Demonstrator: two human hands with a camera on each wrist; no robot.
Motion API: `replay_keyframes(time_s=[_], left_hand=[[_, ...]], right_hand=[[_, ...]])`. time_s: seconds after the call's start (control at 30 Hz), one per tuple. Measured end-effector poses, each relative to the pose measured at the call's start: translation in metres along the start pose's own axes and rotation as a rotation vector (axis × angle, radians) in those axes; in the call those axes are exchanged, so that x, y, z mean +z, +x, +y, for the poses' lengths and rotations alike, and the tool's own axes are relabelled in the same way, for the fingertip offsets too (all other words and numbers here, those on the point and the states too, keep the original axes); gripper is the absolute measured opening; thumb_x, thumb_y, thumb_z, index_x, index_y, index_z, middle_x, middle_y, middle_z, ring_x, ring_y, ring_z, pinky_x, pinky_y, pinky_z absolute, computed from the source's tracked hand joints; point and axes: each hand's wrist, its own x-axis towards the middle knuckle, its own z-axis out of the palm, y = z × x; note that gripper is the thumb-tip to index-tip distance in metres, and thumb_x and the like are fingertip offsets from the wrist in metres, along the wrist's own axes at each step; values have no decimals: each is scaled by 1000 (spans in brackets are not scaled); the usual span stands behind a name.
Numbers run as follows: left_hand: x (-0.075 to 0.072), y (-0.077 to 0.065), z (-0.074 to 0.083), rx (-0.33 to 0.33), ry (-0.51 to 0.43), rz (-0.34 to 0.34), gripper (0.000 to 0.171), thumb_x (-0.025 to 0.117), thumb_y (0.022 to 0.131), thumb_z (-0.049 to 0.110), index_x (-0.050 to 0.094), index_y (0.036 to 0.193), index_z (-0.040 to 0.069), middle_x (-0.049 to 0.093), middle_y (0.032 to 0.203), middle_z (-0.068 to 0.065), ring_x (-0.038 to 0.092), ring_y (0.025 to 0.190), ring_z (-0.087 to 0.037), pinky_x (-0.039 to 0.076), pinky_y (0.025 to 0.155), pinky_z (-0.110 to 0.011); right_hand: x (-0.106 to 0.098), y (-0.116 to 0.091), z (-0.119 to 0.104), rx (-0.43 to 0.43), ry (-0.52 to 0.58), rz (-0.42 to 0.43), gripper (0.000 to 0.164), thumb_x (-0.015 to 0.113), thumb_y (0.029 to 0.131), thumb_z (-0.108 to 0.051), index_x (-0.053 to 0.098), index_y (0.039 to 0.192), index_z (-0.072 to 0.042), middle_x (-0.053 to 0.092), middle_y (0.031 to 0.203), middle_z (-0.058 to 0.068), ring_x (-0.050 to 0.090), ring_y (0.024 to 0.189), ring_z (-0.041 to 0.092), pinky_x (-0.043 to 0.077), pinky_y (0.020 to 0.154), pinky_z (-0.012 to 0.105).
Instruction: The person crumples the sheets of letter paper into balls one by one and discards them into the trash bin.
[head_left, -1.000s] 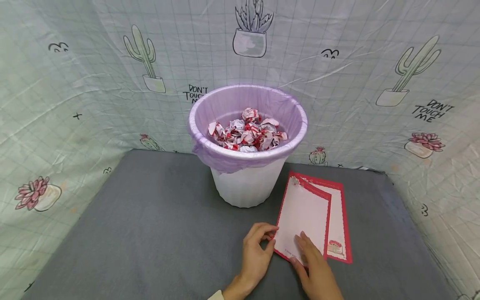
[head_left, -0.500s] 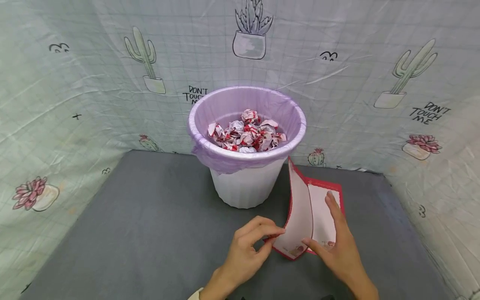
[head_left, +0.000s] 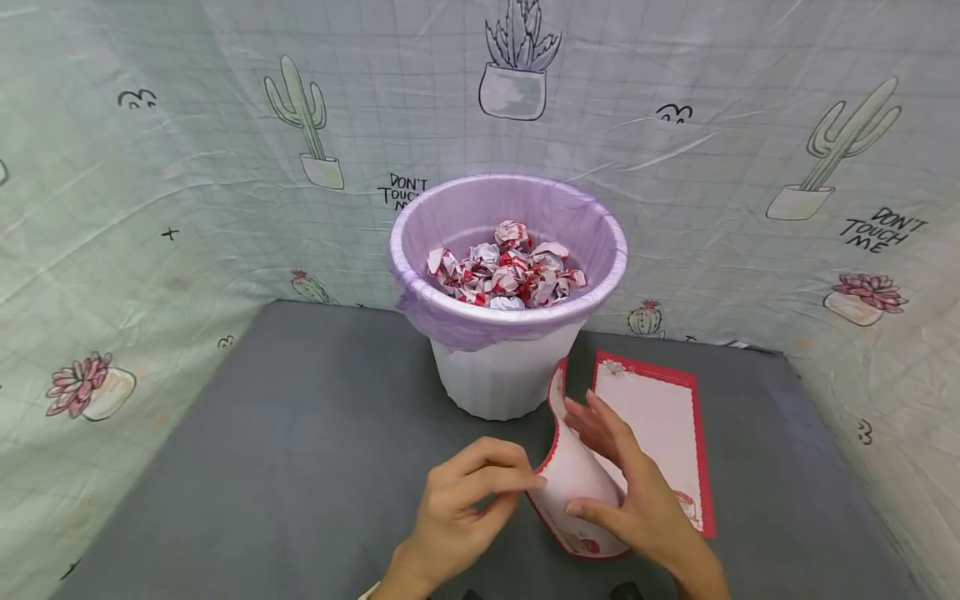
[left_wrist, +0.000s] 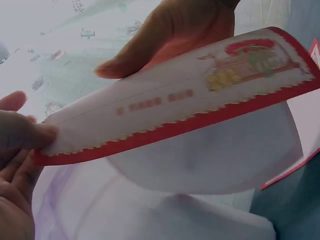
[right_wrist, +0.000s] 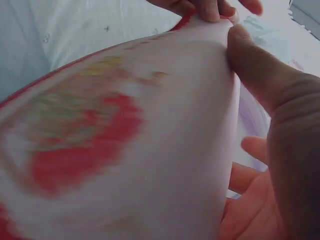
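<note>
A white paper sheet (head_left: 576,471) with a red border and a small printed picture is lifted and bowed in front of the bin. My left hand (head_left: 457,510) pinches its left edge near the bottom corner, thumb against fingers. At the sheet's right side is my right hand (head_left: 637,492), its thumb lying on the paper and its fingers long and spread against the bend. The left wrist view shows the sheet's printed lower strip (left_wrist: 170,102) stretched between both hands. A second red-bordered sheet (head_left: 656,417) lies flat on the table, partly covered by the right hand.
A white bin (head_left: 498,375) with a purple liner stands behind the hands, several crumpled red-and-white paper balls (head_left: 510,275) inside it. The grey table (head_left: 322,450) is backed by a cloth (head_left: 420,92) printed with cactuses.
The top sheet has come up off the other sheet, shifted left and bowed. My left hand has drawn left with its edge; my right hand lifted away, then came back against the paper.
</note>
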Motion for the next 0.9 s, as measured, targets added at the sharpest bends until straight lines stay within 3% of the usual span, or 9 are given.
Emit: replay_keyframes(time_s=[0.13,0.23,0.33,0.43,0.53,0.67,0.8,0.9], left_hand=[[-3,3,0,20,-19,60,16,57,85,-17,65,89,-4,57,87,-13,59,75,-23,52,69,-25],[-3,3,-1,31,-22,88,15,58,84,-17,64,88,-5,57,87,-13,59,75,-24,52,69,-27],[-3,2,-2,27,5,122,13,58,86,-15,65,88,-4,57,87,-14,59,75,-25,52,68,-28],[-3,2,-3,-22,72,155,12,60,87,-12,66,93,-3,58,90,-15,59,80,-26,52,71,-28],[-5,-3,-5,-146,168,163,21,67,84,-6,66,104,1,58,100,-17,57,91,-29,49,80,-31],[-7,-17,-8,-402,248,125,44,74,80,-1,62,121,7,59,110,-12,58,96,-26,48,81,-33],[-4,-26,-6,-628,231,100,45,73,85,5,59,127,14,63,103,-5,62,82,-16,51,67,-29],[1,-28,-4,-711,192,113,42,71,87,8,59,127,16,64,99,-2,64,76,-13,53,66,-29]], right_hand=[[7,-2,-2,30,2,-40,95,81,71,3,22,146,8,51,132,26,56,118,23,45,93,23],[12,-3,-2,54,23,-41,88,77,72,11,28,145,6,60,124,18,63,103,18,51,79,23],[16,-3,2,44,21,2,79,74,71,16,38,141,5,67,107,10,64,80,13,52,63,23],[19,-6,8,1,-23,86,69,75,67,18,52,131,2,68,96,6,61,70,12,51,58,21],[20,-10,14,-32,-54,184,63,76,62,21,62,120,2,69,97,6,61,71,11,51,60,19],[20,-10,10,-52,-84,283,59,75,60,23,64,116,6,70,100,7,62,74,10,52,64,17],[20,-5,3,-99,-134,339,53,66,64,26,66,114,8,69,91,9,56,71,9,46,56,14],[22,-6,5,-129,-177,356,50,59,66,23,67,112,6,68,90,11,52,71,9,39,49,16]])
